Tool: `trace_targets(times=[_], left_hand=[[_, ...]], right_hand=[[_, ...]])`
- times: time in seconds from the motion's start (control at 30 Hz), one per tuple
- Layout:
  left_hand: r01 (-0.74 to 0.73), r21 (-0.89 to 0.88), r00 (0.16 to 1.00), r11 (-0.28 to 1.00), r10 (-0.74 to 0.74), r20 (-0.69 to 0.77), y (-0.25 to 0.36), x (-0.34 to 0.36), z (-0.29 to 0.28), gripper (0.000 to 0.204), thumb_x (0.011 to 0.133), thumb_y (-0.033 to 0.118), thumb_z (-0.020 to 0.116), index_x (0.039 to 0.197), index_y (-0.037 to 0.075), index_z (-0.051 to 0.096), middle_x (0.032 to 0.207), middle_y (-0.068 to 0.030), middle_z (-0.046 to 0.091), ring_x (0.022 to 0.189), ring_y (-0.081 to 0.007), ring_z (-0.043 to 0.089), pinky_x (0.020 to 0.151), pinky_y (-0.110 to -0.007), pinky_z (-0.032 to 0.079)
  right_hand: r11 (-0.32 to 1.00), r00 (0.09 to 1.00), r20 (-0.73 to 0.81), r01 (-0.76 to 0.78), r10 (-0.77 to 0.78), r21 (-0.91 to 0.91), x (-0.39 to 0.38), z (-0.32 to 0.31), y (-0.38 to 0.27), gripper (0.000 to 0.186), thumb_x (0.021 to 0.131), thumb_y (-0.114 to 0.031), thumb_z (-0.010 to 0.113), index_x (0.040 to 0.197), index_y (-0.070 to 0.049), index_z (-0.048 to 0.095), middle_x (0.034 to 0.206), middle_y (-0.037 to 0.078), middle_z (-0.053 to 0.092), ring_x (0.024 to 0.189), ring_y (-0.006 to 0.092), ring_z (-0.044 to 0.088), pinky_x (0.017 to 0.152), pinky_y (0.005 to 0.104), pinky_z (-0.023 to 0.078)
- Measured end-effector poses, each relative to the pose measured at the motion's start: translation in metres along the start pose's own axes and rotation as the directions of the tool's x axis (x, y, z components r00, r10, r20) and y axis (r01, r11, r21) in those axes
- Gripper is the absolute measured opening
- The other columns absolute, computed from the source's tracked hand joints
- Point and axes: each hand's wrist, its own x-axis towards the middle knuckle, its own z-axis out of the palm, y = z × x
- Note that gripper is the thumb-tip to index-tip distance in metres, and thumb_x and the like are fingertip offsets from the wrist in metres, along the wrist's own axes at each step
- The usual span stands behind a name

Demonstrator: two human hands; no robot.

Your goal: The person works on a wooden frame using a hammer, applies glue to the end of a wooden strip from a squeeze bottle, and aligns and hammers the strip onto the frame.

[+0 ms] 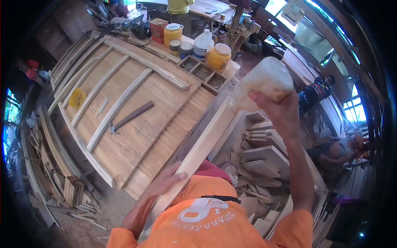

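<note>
My left hand (pixel 166 180) is wrapped round a long pale wooden strip (pixel 202 152), which slants from my left forearm up to the right across my body. High on the right, my right hand (pixel 278 108) grips a cloudy white plastic bottle (pixel 268 75). The bottle is tipped over, and its lower end meets or overlaps the strip's far end; its mouth is hidden. To the left lies a plywood panel (pixel 144 128) with curved wooden battens (pixel 120 109) on it. A claw hammer (pixel 133 118) and a yellow round lid-like piece (pixel 77 98) rest there too.
Beyond the panel stand yellow jars (pixel 218 58), a white jug (pixel 203 44), small cans (pixel 186 50) and a divided wooden tray (pixel 202 73). Wood offcuts (pixel 258 165) are piled at my right. Other people (pixel 178 10) are farther off, one at the right (pixel 341 149).
</note>
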Motion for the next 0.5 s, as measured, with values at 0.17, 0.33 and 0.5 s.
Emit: trace_targets(times=[0.17,0.33,0.5], left_hand=[[-0.045,0.049,0.999,0.998,0.046,-0.011,-0.01,-0.005,-0.006,0.071,0.1,0.044,0.07,0.151,-0.001,0.051,0.097,-0.0058,0.066,0.078,-0.013,0.065,0.068,-0.03,0.053],[-0.008,0.03,0.999,1.0,0.006,0.048,-0.008,-0.002,-0.011,0.076,0.1,0.043,0.069,0.157,-0.002,0.046,0.097,-0.0057,0.065,0.076,-0.0133,0.065,0.068,-0.03,0.053],[-0.034,0.051,0.999,0.998,0.032,0.028,-0.01,-0.008,-0.013,0.077,0.1,0.043,0.069,0.157,-0.002,0.045,0.096,-0.0069,0.065,0.076,-0.0136,0.065,0.067,-0.03,0.053]], right_hand=[[0.989,0.989,0.038,-0.143,0.141,0.046,0.006,-0.009,0.003,0.048,0.089,-0.01,0.087,0.131,0.003,0.068,0.119,0.011,0.077,0.107,0.0188,0.074,0.094,0.0347,0.06],[0.969,0.993,0.054,-0.115,0.105,0.217,0.01,-0.001,0.023,0.061,0.086,-0.017,0.084,0.139,0.003,0.063,0.131,0.015,0.073,0.119,0.0222,0.071,0.108,0.0402,0.055],[0.915,0.992,0.11,-0.098,0.059,0.391,0.017,0.002,0.02,0.072,0.084,-0.02,0.086,0.146,0.002,0.057,0.134,0.014,0.071,0.122,0.0247,0.07,0.112,0.0425,0.053]])
